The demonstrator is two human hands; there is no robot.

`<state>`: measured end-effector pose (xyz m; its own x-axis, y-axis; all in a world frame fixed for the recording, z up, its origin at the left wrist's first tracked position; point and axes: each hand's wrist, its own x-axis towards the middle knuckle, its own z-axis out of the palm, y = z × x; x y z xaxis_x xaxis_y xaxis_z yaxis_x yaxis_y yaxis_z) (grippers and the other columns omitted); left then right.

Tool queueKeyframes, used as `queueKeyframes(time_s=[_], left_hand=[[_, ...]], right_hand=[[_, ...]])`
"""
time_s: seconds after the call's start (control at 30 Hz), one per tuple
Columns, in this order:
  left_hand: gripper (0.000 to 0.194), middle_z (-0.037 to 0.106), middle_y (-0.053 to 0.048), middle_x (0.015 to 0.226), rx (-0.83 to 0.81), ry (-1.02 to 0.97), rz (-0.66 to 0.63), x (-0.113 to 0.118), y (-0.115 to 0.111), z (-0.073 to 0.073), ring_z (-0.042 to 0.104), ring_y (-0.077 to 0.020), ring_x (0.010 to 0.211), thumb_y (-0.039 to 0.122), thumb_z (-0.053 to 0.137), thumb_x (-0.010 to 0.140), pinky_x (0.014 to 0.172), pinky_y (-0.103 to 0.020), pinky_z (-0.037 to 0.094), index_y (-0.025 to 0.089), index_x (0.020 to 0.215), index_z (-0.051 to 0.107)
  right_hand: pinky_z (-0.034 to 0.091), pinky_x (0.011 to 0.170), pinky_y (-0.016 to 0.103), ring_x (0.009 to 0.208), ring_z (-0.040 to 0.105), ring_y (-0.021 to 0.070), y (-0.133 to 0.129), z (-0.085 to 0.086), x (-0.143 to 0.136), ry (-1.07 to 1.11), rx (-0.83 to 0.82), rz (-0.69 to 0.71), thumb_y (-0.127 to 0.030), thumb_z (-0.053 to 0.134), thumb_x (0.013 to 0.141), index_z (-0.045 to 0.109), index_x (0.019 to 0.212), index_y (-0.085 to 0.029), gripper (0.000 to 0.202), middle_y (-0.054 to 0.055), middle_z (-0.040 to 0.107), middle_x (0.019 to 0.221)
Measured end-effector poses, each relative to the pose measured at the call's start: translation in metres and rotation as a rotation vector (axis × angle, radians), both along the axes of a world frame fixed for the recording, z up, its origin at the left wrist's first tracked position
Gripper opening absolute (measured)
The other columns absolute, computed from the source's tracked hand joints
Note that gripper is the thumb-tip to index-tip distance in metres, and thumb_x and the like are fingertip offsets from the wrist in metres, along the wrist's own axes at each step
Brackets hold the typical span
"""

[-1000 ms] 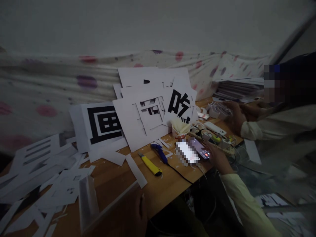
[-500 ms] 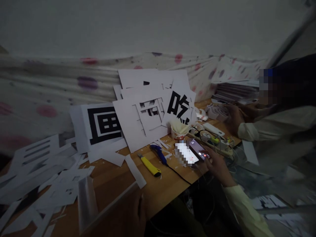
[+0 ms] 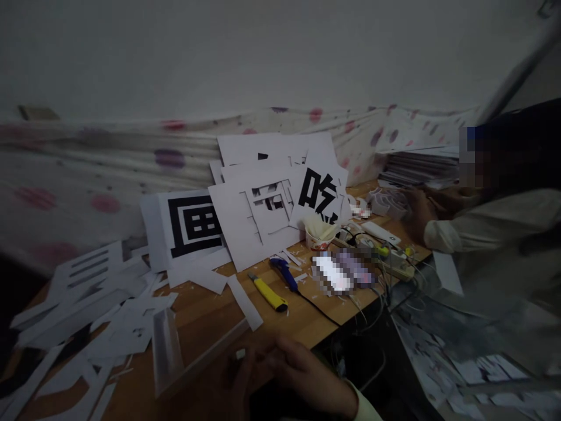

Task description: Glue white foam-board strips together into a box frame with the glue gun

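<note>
My right hand (image 3: pixel 307 371) is at the table's front edge, its curled fingers against my left hand (image 3: pixel 243 380), which is dark and partly hidden. A small white piece (image 3: pixel 240 354) shows by the left fingertips; what either hand grips is too dark to make out. Just beyond them lie a white strip (image 3: pixel 245 304), a yellow cutter (image 3: pixel 268 293) and a blue corded tool (image 3: pixel 284 273). Left of my hands stands a translucent angled strip (image 3: pixel 167 351). Two blurred phones, one bright (image 3: pixel 333 273) and one dim (image 3: pixel 357 269), lie on the table (image 3: pixel 311 316).
Sheets with black characters (image 3: pixel 193 225) and cut-outs (image 3: pixel 263 210) lean at the back. A paper cup (image 3: pixel 319 237) holds pale strips. A power strip (image 3: pixel 398 266) with cables is on the right, near another person's hands (image 3: pixel 418 213). Paper scraps (image 3: pixel 118 327) cover the left.
My right hand has let go of the dim phone and moved left and down to my left hand. The view has shifted slightly, and the small white piece now shows.
</note>
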<state>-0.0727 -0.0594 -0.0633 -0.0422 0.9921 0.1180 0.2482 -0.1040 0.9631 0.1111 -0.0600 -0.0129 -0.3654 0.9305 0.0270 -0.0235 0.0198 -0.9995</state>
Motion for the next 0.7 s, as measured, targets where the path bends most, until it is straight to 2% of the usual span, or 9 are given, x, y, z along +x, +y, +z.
queueKeyframes(time_s=[0.07, 0.1, 0.13, 0.2, 0.27, 0.33, 0.47, 0.53, 0.7], left_hand=[[0.035, 0.074, -0.006, 0.092, -0.008, -0.057, 0.020, -0.001, 0.005, 0.015, 0.068, -0.0268, 0.084, 0.053, 0.077, 0.067, 0.070, -0.036, 0.057, 0.028, 0.091, 0.076], [0.034, 0.072, -0.005, 0.085, -0.049, -0.192, 0.034, 0.003, 0.005, 0.022, 0.066, -0.0223, 0.076, 0.052, 0.078, 0.067, 0.066, -0.032, 0.055, 0.025, 0.088, 0.075], [0.034, 0.068, -0.004, 0.072, -0.116, -0.349, 0.017, 0.010, 0.005, 0.029, 0.061, -0.0170, 0.062, 0.052, 0.078, 0.067, 0.057, -0.029, 0.052, 0.022, 0.083, 0.073], [0.040, 0.056, 0.003, 0.058, -0.150, -0.478, 0.058, 0.026, 0.004, 0.041, 0.042, -0.0073, 0.043, 0.060, 0.063, 0.079, 0.042, -0.021, 0.039, 0.020, 0.083, 0.067], [0.043, 0.055, 0.006, 0.060, -0.207, -0.733, 0.085, 0.037, 0.004, 0.051, 0.031, -0.0017, 0.039, 0.053, 0.077, 0.069, 0.038, -0.016, 0.026, 0.018, 0.089, 0.063], [0.047, 0.058, 0.006, 0.062, -0.205, -0.844, 0.116, 0.040, 0.003, 0.058, 0.037, -0.0009, 0.042, 0.047, 0.084, 0.062, 0.040, -0.014, 0.027, 0.017, 0.090, 0.061], [0.042, 0.066, 0.002, 0.073, -0.155, -0.880, 0.138, 0.032, -0.004, 0.067, 0.060, -0.0083, 0.064, 0.040, 0.086, 0.062, 0.058, -0.018, 0.045, 0.017, 0.089, 0.063], [0.039, 0.066, 0.002, 0.071, -0.134, -0.855, 0.149, 0.028, -0.007, 0.070, 0.061, -0.0095, 0.066, 0.040, 0.086, 0.062, 0.062, -0.020, 0.048, 0.017, 0.085, 0.064], [0.050, 0.064, 0.000, 0.068, -0.243, -0.761, 0.160, 0.029, -0.010, 0.070, 0.056, -0.0089, 0.056, 0.058, 0.082, 0.058, 0.052, -0.020, 0.043, 0.015, 0.078, 0.067]], right_hand=[[0.039, 0.058, 0.023, 0.064, 0.048, 0.0105, 0.004, -0.001, -0.002, 0.026, 0.016, -0.036, -0.056, 0.054, 0.091, 0.059, 0.088, -0.020, 0.036, -0.003, 0.053, 0.072], [0.035, 0.054, 0.022, 0.058, 0.042, 0.0089, 0.007, 0.000, -0.003, 0.052, 0.005, -0.032, -0.057, 0.055, 0.090, 0.057, 0.085, -0.020, 0.038, -0.005, 0.047, 0.065], [0.032, 0.051, 0.022, 0.054, 0.037, 0.0078, 0.009, 0.000, -0.004, 0.079, -0.006, -0.017, -0.059, 0.056, 0.089, 0.055, 0.083, -0.020, 0.040, -0.007, 0.042, 0.062], [0.026, 0.047, 0.021, 0.050, 0.030, 0.0068, 0.014, 0.002, -0.005, 0.127, -0.016, 0.017, -0.060, 0.059, 0.087, 0.054, 0.082, -0.019, 0.041, -0.009, 0.036, 0.058], [0.021, 0.044, 0.022, 0.047, 0.026, 0.0064, 0.017, 0.005, -0.008, 0.172, -0.026, 0.055, -0.061, 0.060, 0.086, 0.053, 0.083, -0.020, 0.042, -0.010, 0.033, 0.055], [0.017, 0.042, 0.022, 0.044, 0.022, 0.0058, 0.020, 0.006, -0.011, 0.208, -0.052, 0.095, -0.062, 0.060, 0.085, 0.052, 0.083, -0.020, 0.043, -0.011, 0.029, 0.053], [0.015, 0.040, 0.022, 0.041, 0.020, 0.0052, 0.021, 0.005, -0.019, 0.249, -0.073, 0.154, -0.062, 0.061, 0.084, 0.051, 0.083, -0.021, 0.043, -0.012, 0.027, 0.050], [0.016, 0.040, 0.022, 0.041, 0.022, 0.0054, 0.021, 0.004, -0.022, 0.248, -0.068, 0.175, -0.061, 0.061, 0.085, 0.052, 0.084, -0.020, 0.042, -0.012, 0.029, 0.050], [0.021, 0.043, 0.021, 0.046, 0.028, 0.0059, 0.021, 0.007, -0.026, 0.175, -0.047, 0.184, -0.062, 0.061, 0.084, 0.053, 0.082, -0.019, 0.043, -0.009, 0.036, 0.056]])
